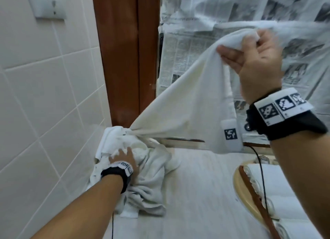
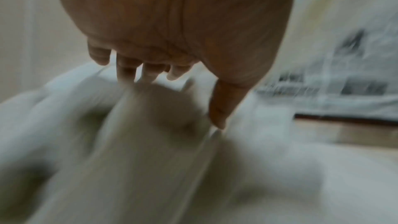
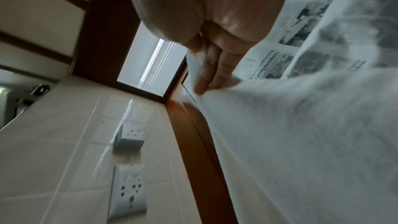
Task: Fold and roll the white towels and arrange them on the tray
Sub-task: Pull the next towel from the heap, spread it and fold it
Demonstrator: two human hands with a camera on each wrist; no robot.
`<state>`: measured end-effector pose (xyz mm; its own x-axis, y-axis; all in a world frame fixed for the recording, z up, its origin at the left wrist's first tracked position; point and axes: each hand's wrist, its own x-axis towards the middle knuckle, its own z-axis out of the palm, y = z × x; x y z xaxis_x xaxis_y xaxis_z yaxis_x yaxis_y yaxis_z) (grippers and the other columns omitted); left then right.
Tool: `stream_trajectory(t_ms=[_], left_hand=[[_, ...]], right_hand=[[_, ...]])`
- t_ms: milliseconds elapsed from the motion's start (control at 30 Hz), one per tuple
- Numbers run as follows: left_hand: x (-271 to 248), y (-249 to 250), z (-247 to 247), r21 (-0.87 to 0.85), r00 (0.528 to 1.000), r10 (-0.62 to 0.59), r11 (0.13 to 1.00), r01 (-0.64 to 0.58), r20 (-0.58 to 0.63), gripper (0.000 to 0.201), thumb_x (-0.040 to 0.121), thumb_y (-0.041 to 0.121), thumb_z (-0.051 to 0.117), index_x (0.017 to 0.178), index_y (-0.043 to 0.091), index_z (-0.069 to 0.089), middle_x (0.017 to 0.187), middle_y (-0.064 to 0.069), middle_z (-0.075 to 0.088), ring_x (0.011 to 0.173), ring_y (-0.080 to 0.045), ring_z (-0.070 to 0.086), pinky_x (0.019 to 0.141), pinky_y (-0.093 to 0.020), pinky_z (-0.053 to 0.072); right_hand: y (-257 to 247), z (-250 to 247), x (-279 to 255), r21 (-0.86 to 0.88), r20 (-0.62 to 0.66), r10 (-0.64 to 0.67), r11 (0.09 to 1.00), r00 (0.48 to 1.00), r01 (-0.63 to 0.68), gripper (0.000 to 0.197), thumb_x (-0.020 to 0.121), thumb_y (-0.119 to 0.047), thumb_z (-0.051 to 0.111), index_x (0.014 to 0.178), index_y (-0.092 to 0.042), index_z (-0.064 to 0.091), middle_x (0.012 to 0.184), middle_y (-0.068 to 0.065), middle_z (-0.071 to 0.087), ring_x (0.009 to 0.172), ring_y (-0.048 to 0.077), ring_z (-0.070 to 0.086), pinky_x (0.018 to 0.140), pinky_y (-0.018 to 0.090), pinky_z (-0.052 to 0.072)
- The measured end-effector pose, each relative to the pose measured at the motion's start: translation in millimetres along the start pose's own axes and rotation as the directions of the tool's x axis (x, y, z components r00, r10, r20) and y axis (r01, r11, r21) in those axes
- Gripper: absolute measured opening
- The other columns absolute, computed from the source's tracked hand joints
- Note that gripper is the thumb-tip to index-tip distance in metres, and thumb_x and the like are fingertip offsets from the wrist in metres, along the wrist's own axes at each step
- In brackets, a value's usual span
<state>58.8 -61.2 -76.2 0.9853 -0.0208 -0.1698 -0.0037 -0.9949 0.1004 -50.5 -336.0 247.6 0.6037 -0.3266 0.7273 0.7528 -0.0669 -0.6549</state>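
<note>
My right hand is raised high at the upper right and grips the edge of a white towel, which stretches taut down to the left. In the right wrist view the fingers curl round the towel's edge. The towel's lower end runs into a crumpled pile of white towels on the counter by the tiled wall. My left hand lies on that pile with its fingers spread; the left wrist view shows the fingers straight over blurred cloth. A beige tray at lower right holds rolled white towels.
A white tiled wall with a socket bounds the left. A brown wooden frame stands behind the pile, with newspaper sheets over the back wall. The counter is covered in white cloth. A black cable crosses the tray.
</note>
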Motion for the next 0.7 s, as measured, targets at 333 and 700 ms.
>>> stream_trajectory(t_ms=[333, 700], left_hand=[[-120, 171, -200, -0.818, 0.778, 0.419, 0.126, -0.561, -0.469, 0.063, 0.093, 0.069, 0.041, 0.145, 0.034, 0.039, 0.138, 0.007, 0.056, 0.122, -0.017, 0.056, 0.109, -0.038, 0.042], [-269, 279, -257, -0.475, 0.645, 0.542, 0.437, -0.763, -0.538, 0.026, 0.082, 0.022, 0.07, 0.106, 0.018, 0.061, 0.098, -0.002, 0.069, 0.09, -0.022, 0.068, 0.073, -0.033, 0.056]], right_hand=[[-96, -52, 8, 0.13, 0.009, -0.059, 0.99, 0.998, 0.057, 0.012, 0.107, -0.019, 0.041, 0.107, -0.012, 0.05, 0.108, 0.013, 0.072, 0.1, 0.028, 0.072, 0.069, 0.034, 0.059], [-179, -137, 23, -0.344, 0.146, 0.074, 0.939, 0.987, -0.019, 0.028, 0.099, -0.007, 0.045, 0.101, -0.017, 0.071, 0.066, -0.002, 0.053, 0.051, 0.007, 0.046, 0.042, 0.017, 0.034]])
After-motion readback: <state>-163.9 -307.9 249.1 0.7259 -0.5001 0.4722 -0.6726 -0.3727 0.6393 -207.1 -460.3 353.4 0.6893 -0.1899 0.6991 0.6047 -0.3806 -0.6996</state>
